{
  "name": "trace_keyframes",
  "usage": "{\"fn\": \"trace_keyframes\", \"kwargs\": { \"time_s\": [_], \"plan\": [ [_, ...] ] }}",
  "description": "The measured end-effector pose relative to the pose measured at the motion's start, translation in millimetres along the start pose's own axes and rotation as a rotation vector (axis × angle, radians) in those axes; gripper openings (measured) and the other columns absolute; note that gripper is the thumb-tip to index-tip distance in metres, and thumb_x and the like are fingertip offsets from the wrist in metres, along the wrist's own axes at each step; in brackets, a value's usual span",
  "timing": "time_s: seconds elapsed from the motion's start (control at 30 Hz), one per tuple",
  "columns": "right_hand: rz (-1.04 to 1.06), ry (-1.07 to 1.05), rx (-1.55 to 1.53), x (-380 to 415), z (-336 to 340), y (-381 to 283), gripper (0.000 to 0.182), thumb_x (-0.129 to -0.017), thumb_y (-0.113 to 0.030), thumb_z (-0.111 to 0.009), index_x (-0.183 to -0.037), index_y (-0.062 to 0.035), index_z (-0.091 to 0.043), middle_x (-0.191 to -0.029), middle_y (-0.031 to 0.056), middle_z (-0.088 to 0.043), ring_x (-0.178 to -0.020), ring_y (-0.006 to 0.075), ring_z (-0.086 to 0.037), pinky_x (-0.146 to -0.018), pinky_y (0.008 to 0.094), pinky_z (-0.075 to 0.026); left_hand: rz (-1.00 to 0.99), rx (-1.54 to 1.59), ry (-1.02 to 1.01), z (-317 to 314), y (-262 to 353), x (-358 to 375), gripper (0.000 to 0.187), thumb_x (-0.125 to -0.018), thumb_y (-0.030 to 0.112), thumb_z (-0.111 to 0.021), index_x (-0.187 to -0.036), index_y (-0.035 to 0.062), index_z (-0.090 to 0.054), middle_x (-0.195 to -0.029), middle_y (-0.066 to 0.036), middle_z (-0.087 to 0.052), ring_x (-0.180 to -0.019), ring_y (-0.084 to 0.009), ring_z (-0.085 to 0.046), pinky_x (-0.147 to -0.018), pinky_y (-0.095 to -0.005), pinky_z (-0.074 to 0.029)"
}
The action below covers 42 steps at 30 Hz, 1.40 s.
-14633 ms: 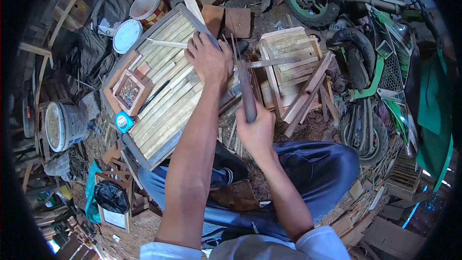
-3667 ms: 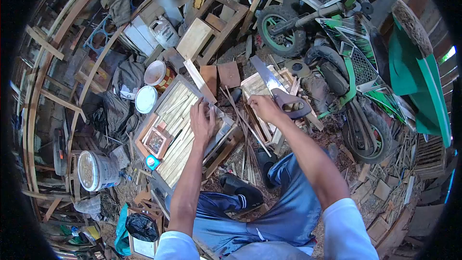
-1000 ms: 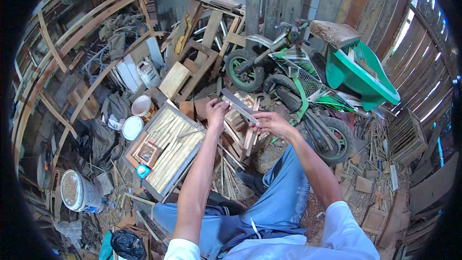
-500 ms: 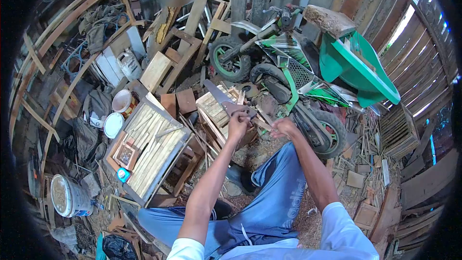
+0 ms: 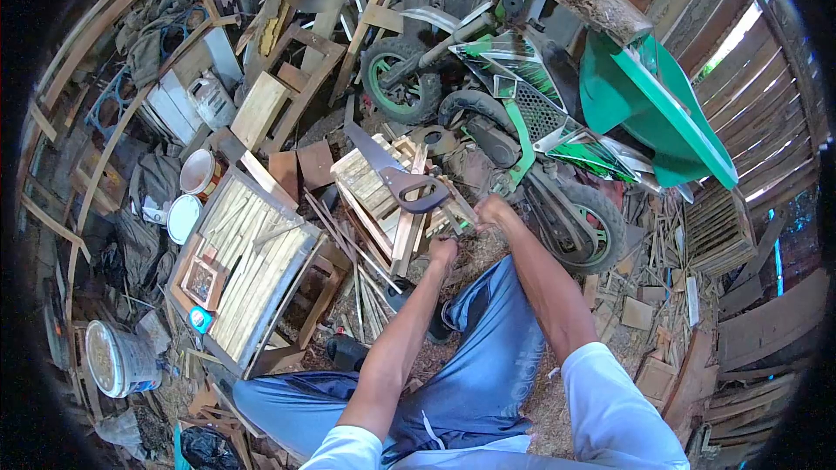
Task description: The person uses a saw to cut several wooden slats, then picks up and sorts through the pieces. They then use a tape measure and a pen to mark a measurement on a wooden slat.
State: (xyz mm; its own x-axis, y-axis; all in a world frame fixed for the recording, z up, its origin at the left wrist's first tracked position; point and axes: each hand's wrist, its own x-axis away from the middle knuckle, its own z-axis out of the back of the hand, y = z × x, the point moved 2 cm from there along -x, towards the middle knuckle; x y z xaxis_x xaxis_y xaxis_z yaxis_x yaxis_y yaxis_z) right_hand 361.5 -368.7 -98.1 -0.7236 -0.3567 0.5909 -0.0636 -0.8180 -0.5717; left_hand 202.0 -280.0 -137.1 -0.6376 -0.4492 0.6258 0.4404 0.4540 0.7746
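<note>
A handsaw [image 5: 416, 193] with a dark brown handle lies on a wooden box [image 5: 362, 176] piled with wood strips, its blade pointing up and left. Just below the handle, clear of it, my left hand [image 5: 443, 250] is closed. My right hand [image 5: 492, 211] is closed too, to the right of the saw handle beside the ends of some wood strips [image 5: 460, 209]. What either hand grips is too small to make out. A small green spot shows between the hands.
On the left stands a low table [image 5: 239, 270] bearing wood slats, a small wooden frame [image 5: 203, 283] and a blue tape measure [image 5: 200, 320]. A green dirt bike [image 5: 522, 109] and a green wheelbarrow [image 5: 653, 113] stand ahead. Buckets [image 5: 122, 359] and wood scraps surround me.
My left hand has let go of the saw handle and moved down toward me. The saw now rests on the box. My right hand has shifted slightly up and left, and the view has turned a little.
</note>
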Motion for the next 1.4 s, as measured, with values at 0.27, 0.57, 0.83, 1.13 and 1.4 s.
{"fn": "trace_keyframes", "kwargs": {
  "time_s": [0.27, 0.57, 0.83, 1.13, 1.4],
  "plan": [
    [-0.068, 0.075, 0.216, 50.1, 13.5, -41.0, 0.021, -0.068, 0.003, -0.069, -0.090, 0.0034, -0.069, -0.088, 0.0183, -0.071, -0.081, 0.0275, -0.072, -0.064, 0.0371, -0.059, 0.045, 0.361, -0.137, -2.8, 19.1, 26.2, 0.013, -0.097, 0.004, -0.050, -0.105, -0.0045, -0.055, -0.095, -0.015, -0.065, -0.078, -0.0208, -0.066, -0.064, -0.0280, -0.055],
    [0.153, 0.235, 0.573, 19.5, 3.6, -32.8, 0.014, -0.067, -0.005, -0.074, -0.080, -0.0105, -0.076, -0.082, 0.0107, -0.073, -0.075, 0.0236, -0.070, -0.068, 0.0350, -0.055, -0.046, 0.308, -0.132, -10.0, 26.6, 27.0, 0.022, -0.091, 0.001, -0.056, -0.111, -0.0041, -0.061, -0.090, -0.008, -0.067, -0.069, -0.0142, -0.064, -0.057, -0.0258, -0.053],
    [0.496, 0.505, 0.055, 51.0, 7.6, -87.1, 0.019, -0.080, -0.003, -0.059, -0.097, -0.0048, -0.068, -0.084, 0.0111, -0.071, -0.078, 0.0244, -0.069, -0.071, 0.0351, -0.053, -0.315, -0.129, -0.109, 26.0, 39.2, 37.4, 0.028, -0.089, 0.005, -0.056, -0.116, 0.0028, -0.062, -0.097, -0.005, -0.070, -0.076, -0.0113, -0.062, -0.063, -0.0267, -0.050],
    [0.828, 0.180, -0.144, 120.5, -69.9, -211.1, 0.026, -0.085, -0.007, -0.064, -0.111, -0.0063, -0.065, -0.095, 0.0174, -0.070, -0.092, 0.0299, -0.068, -0.078, 0.0390, -0.051, -0.664, -0.178, 0.426, 204.6, 155.1, 148.5, 0.010, -0.094, 0.004, -0.055, -0.097, 0.0002, -0.063, -0.090, -0.007, -0.066, -0.084, -0.0151, -0.063, -0.080, -0.0304, -0.051],
    [1.086, -0.053, 0.079, 158.1, -189.9, -287.2, 0.042, -0.087, -0.007, -0.057, -0.129, -0.0051, -0.055, -0.114, 0.0226, -0.064, -0.110, 0.0387, -0.060, -0.094, 0.0443, -0.047, -0.913, -0.898, 0.701, 332.0, 166.9, 133.7, 0.034, -0.081, -0.004, -0.053, -0.112, 0.0020, -0.064, -0.119, -0.021, -0.061, -0.112, -0.0404, -0.055, -0.097, -0.0448, -0.045]
  ]
}}
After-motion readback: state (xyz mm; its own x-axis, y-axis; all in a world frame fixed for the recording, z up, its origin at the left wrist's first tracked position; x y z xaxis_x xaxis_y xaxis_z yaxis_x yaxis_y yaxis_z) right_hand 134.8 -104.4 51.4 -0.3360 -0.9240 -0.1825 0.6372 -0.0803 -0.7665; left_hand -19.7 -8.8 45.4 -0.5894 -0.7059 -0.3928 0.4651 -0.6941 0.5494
